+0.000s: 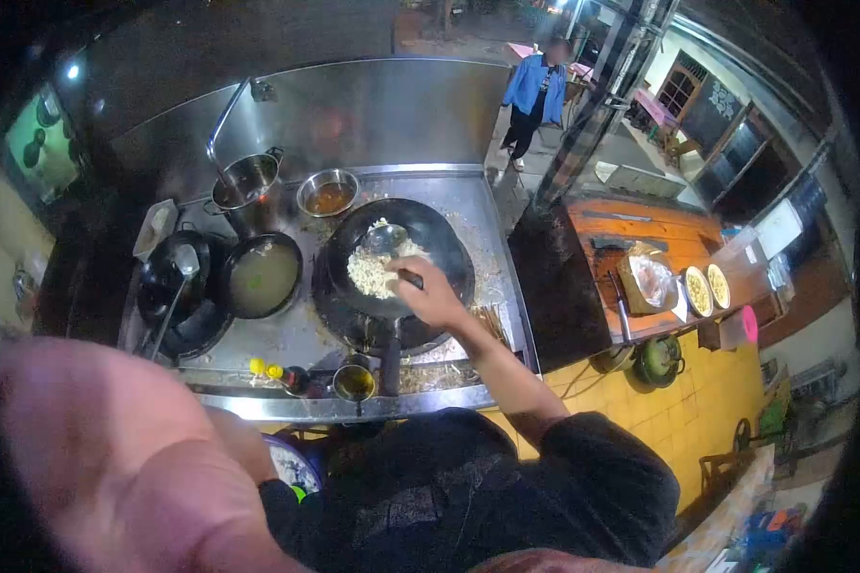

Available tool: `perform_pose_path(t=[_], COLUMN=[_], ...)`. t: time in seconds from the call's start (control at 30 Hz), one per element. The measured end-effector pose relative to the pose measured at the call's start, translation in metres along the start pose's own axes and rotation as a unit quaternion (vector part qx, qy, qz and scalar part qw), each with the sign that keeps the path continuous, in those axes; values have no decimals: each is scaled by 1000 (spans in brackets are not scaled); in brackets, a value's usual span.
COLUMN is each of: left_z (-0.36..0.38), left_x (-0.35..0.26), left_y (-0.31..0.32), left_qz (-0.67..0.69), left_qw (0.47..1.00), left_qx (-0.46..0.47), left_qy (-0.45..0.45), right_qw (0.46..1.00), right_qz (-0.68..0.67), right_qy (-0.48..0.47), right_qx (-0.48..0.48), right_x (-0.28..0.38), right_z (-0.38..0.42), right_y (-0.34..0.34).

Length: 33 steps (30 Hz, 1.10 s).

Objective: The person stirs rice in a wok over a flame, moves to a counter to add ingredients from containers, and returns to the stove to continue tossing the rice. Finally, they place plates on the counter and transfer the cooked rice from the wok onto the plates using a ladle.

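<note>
My right hand (432,294) is closed around the dark handle of a ladle (385,239). The ladle's metal bowl rests in a black wok (440,234), among pale, rice-like food (371,272). The wok's handle (391,358) points toward me. A large blurred shape at the lower left, very close to the camera, looks like my left hand (115,439); its fingers cannot be made out. A pan of cloudy liquid (275,282) stands left of the wok.
A tall pot (244,186) and a bowl of reddish liquid (328,202) sit behind. Another wok with a spatula (188,263) is at left. Sauce bottles (282,373) and an oil cup (354,383) line the front. At right, a wooden table (602,224) holds bowls; a person (537,91) stands beyond.
</note>
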<state>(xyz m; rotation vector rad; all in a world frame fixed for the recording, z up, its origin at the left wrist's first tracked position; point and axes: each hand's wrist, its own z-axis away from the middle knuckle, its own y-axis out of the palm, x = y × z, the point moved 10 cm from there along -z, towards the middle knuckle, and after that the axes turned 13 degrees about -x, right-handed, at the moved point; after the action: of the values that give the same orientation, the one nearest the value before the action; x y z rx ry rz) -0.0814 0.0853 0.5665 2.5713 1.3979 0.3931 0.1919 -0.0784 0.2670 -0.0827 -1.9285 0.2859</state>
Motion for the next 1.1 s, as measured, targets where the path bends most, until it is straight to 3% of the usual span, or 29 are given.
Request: perform_pose_path(t=[0.23, 0.3, 0.33, 0.37, 0.4, 0.5, 0.53, 0.57, 0.6, 0.63, 0.67, 0.7, 0.73, 0.83, 1.1], left_z=[4, 2, 0, -3, -10, -26, -29, -34, -38, -40, -37, -31, -29, -36, -30], left_x=[3, 8, 11, 16, 18, 22, 22, 23, 23, 23, 20, 17, 15, 23, 17], left_y=[14, 20, 24, 27, 32, 41, 41, 39, 35, 31, 26, 23, 22, 21, 20], left_qz=[48, 66, 75, 82, 91, 97, 94, 87, 75, 60, 38, 14, 3, 14, 25], left_qw=[999, 998, 997, 996, 995, 986, 982, 977, 971, 966, 958, 946, 935, 931, 937], left_qx=[14, 11, 3, -6, -18, -105, -136, -166, -194, -222, -257, -298, -326, -324, -305], left_qy=[-8, 2, 13, 27, 42, 81, 90, 103, 114, 122, 125, 130, 137, 164, 168], right_qw=[998, 993, 988, 995, 991, 981, 991, 987, 986, 991, 990, 990, 994, 996, 999], right_qz=[-29, -110, -150, -98, -81, -123, -46, -100, -60, 18, -104, -74, -32, 49, 5], right_qy=[-34, -20, 29, -3, 94, 141, 115, 114, 149, 100, 43, 97, 86, 38, 46], right_qx=[39, 29, 32, 27, 52, 53, 44, 47, 46, 81, 82, 71, 66, 67, -1], right_x=[-27, -42, -54, -42, -60, -72, -55, -71, -70, -93, -108, -105, -74, -73, -131], right_z=[26, 31, 37, 40, 46, 65, 72, 79, 84, 89, 95, 99, 102, 103, 84], right_y=[-21, -33, -36, -45, -45, -56, -63, -61, -61, -60, -59, -63, -77, -61, -113])
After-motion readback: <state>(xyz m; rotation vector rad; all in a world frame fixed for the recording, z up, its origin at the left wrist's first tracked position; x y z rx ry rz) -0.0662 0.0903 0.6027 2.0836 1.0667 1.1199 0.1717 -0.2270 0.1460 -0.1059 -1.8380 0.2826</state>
